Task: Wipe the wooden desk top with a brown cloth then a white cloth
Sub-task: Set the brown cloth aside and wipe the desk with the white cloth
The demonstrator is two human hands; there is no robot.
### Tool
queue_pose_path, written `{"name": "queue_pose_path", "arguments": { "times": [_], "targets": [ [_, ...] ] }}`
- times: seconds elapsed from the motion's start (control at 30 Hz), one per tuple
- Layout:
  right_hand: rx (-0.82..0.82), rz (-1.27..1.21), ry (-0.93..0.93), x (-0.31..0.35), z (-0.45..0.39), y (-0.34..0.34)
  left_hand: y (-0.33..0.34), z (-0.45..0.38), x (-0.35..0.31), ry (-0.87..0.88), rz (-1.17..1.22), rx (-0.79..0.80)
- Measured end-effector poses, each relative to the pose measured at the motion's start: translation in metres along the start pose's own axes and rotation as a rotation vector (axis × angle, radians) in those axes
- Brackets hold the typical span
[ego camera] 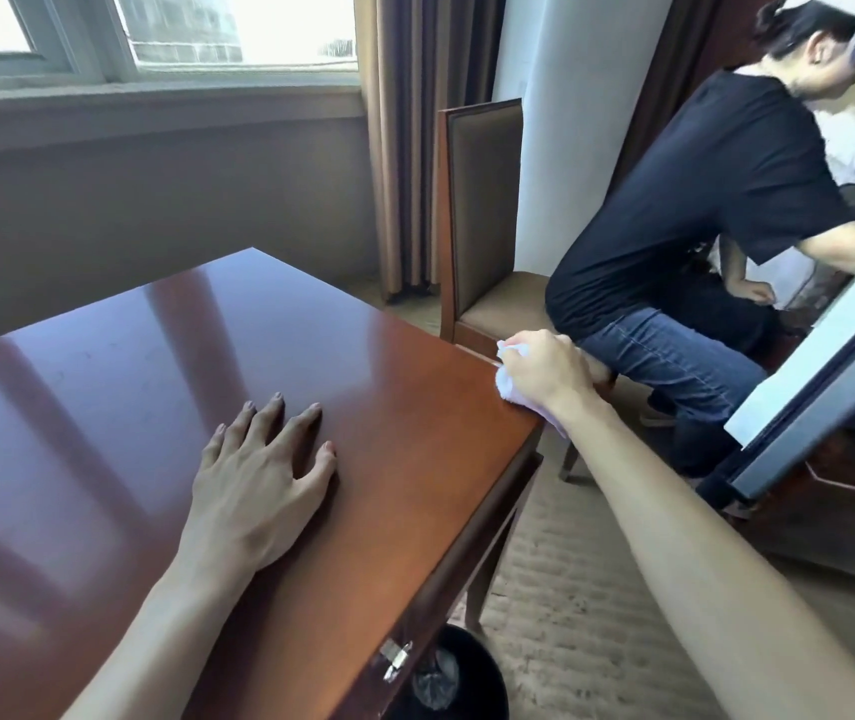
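Observation:
The glossy reddish-brown wooden desk top [165, 366] fills the left and middle of the view. My left hand [259, 480] lies flat on it near the front, fingers spread, holding nothing. My right hand [545, 374] is closed on a bunched white cloth [508, 384] and presses it against the desk's right edge, near the far right corner. Most of the cloth is hidden under the hand. No brown cloth is in view.
A brown upholstered chair [482, 210] stands just beyond the desk's right corner. Another person [685, 236] in a dark top and jeans bends over close to the chair. A black waste bin [446, 678] sits under the desk front. A framed panel [830, 387] leans at right.

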State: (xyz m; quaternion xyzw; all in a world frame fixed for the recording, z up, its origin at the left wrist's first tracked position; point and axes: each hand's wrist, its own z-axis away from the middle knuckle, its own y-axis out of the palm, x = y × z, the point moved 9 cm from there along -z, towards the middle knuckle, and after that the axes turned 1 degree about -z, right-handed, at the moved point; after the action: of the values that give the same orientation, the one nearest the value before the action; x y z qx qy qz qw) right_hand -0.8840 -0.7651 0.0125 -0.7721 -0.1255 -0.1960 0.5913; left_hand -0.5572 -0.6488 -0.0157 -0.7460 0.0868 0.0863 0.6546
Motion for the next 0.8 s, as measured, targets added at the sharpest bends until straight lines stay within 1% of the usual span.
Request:
{"name": "queue_pose_path", "arguments": {
  "times": [0.03, 0.07, 0.1, 0.13, 0.17, 0.23, 0.3, 0.37, 0.47, 0.5, 0.53, 0.57, 0.63, 0.67, 0.73, 0.77, 0.8],
  "targets": [
    [-0.016, 0.056, 0.023, 0.0, 0.002, 0.001, 0.0, 0.0, -0.001, 0.001, 0.0, -0.002],
    [-0.058, 0.111, 0.003, 0.008, 0.01, -0.001, 0.0, 0.0, 0.0, 0.001, -0.002, -0.003],
    [-0.119, 0.139, -0.049, 0.02, 0.027, -0.003, 0.0, 0.0, -0.001, 0.001, -0.005, -0.003],
    [-0.163, 0.096, -0.121, 0.035, 0.05, -0.003, 0.0, 0.001, 0.0, 0.001, -0.007, -0.003],
    [-0.159, 0.008, -0.202, 0.049, 0.076, 0.0, 0.0, 0.001, 0.0, -0.001, -0.008, -0.003],
    [-0.065, -0.178, -0.339, 0.072, 0.117, 0.007, 0.002, -0.001, 0.001, 0.003, -0.014, -0.005],
    [0.02, -0.215, -0.385, 0.074, 0.113, 0.01, 0.003, -0.002, 0.002, 0.009, -0.019, -0.004],
    [-0.022, -0.136, -0.333, 0.059, 0.073, 0.003, 0.004, -0.002, 0.003, 0.007, -0.021, -0.001],
    [-0.041, -0.012, -0.052, 0.022, 0.019, 0.002, 0.002, 0.0, 0.003, 0.004, -0.016, -0.004],
    [-0.038, 0.023, -0.021, 0.021, 0.017, 0.005, 0.001, 0.0, 0.002, 0.003, -0.015, -0.006],
    [-0.034, 0.059, -0.031, 0.026, 0.021, 0.007, 0.001, 0.0, 0.002, 0.003, -0.014, -0.007],
    [-0.034, 0.084, -0.08, 0.036, 0.032, 0.008, 0.001, -0.001, 0.001, 0.004, -0.014, -0.007],
    [-0.031, 0.078, -0.269, 0.064, 0.067, 0.009, 0.002, -0.001, 0.002, 0.003, -0.014, -0.007],
    [0.006, 0.031, -0.383, 0.079, 0.088, 0.012, 0.002, -0.001, 0.002, 0.003, -0.014, -0.008],
    [0.15, -0.119, -0.586, 0.107, 0.13, 0.019, 0.003, -0.001, 0.002, 0.005, -0.018, -0.004],
    [0.219, -0.162, -0.656, 0.115, 0.141, 0.023, 0.003, -0.001, 0.003, 0.007, -0.02, -0.003],
    [0.253, -0.181, -0.692, 0.118, 0.138, 0.025, 0.003, -0.001, 0.003, 0.006, -0.02, -0.004]
  ]
}}
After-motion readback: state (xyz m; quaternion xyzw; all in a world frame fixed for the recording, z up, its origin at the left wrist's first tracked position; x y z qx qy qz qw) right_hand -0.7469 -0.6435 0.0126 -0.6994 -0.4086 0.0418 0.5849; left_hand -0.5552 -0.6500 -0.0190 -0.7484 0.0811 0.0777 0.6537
